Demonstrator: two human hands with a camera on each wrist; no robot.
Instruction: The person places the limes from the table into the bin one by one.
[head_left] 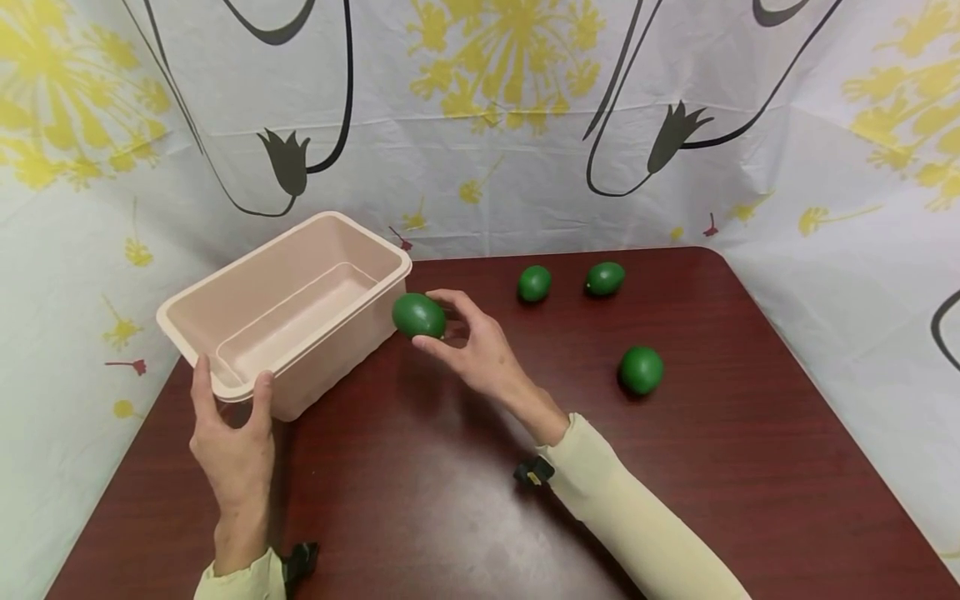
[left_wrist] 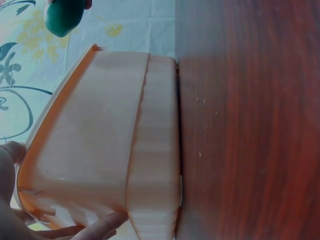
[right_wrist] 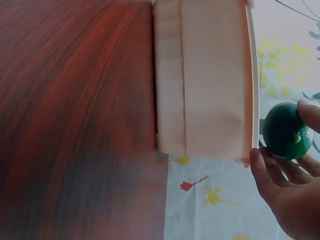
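My right hand (head_left: 483, 346) holds a smooth green lime (head_left: 417, 316) between thumb and fingers. The lime is raised beside the right end of a beige plastic tub (head_left: 337, 346). In the right wrist view, the lime (right_wrist: 285, 131) sits level with the tub's rim, just outside it. My left hand (head_left: 238, 450) grips the tub's near left corner. The left wrist view has the thumb at the rim and fingers (left_wrist: 105, 226) against the end wall. Inside, the tub's floor (head_left: 300, 321) shows bare. Three other limes lie on the table to the right, one of them nearer (head_left: 641, 371).
Two of those limes, a rounder one (head_left: 535, 284) and one on its side (head_left: 604, 279), lie near the back edge of the dark red-brown wooden table (head_left: 720, 467). A white patterned cloth (head_left: 487, 183) hangs behind the table and along its sides.
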